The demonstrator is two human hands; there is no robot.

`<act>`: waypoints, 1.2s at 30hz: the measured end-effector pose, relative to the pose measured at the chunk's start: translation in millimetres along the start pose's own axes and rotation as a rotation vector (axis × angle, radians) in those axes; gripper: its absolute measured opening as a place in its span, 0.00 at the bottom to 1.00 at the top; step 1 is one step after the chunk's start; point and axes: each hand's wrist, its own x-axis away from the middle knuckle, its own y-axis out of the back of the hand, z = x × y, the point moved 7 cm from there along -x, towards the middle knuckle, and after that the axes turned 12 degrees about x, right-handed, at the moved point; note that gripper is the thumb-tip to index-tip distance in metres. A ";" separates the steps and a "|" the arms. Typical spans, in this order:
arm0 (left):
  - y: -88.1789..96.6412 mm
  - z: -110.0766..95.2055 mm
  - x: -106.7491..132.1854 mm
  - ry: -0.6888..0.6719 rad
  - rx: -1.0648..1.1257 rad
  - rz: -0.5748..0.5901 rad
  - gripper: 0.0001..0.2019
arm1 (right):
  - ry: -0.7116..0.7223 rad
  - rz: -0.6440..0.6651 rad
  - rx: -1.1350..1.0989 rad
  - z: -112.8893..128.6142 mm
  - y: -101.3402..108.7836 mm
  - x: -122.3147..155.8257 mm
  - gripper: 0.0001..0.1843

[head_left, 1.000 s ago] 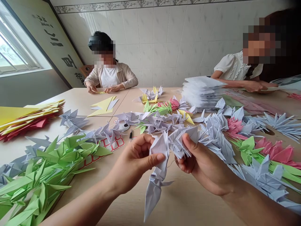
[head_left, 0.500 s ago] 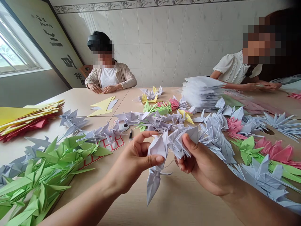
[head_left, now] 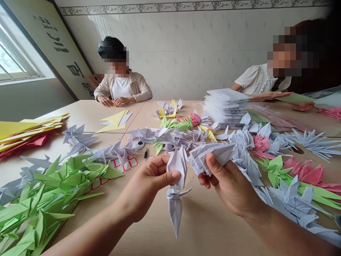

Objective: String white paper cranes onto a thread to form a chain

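Above table (head_left: 213, 224), hands (head_left: 149, 181) (head_left: 231, 185) pinching pale folded paper (head_left: 177, 164); green folds (head_left: 58, 186) left, white stack (head_left: 225, 108) beyond.

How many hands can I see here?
6: the wearer's left hand on a folded white piece, right hand on a white bundle; the beige-sleeved person's two hands, opposite; the white-sleeved person's two hands, far right. Others may be hidden.

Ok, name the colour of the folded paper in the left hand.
The folded paper in the left hand: pale lilac, best in the head view.
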 end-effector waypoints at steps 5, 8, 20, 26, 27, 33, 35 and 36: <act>-1.7 -2.6 1.4 -0.017 -0.013 0.025 0.07 | 0.100 -0.044 0.197 2.8 7.9 -2.2 0.18; -0.1 -2.3 2.3 -0.004 -0.044 0.005 0.08 | 0.075 -0.051 0.115 3.0 8.5 -3.0 0.15; 5.5 -6.1 1.5 -0.054 -0.072 -0.095 0.05 | 0.123 0.271 0.059 13.9 -13.3 5.3 0.04; -3.1 -10.0 5.7 -0.113 -0.306 -0.020 0.09 | 0.148 0.294 0.383 19.2 -23.3 6.2 0.05; -4.7 -11.8 7.1 -0.131 -0.341 -0.012 0.10 | 0.146 0.274 0.395 18.9 -22.7 5.2 0.06; -13.8 -18.4 13.1 -0.197 -0.391 0.010 0.10 | 0.150 0.033 0.441 11.9 -5.7 4.1 0.17; -15.5 -16.9 13.6 -0.191 -0.372 0.020 0.09 | 0.175 0.029 0.434 12.1 -4.8 4.6 0.21; -16.0 -15.5 13.7 -0.183 -0.353 0.026 0.09 | 0.193 0.049 0.437 13.4 -6.2 4.6 0.21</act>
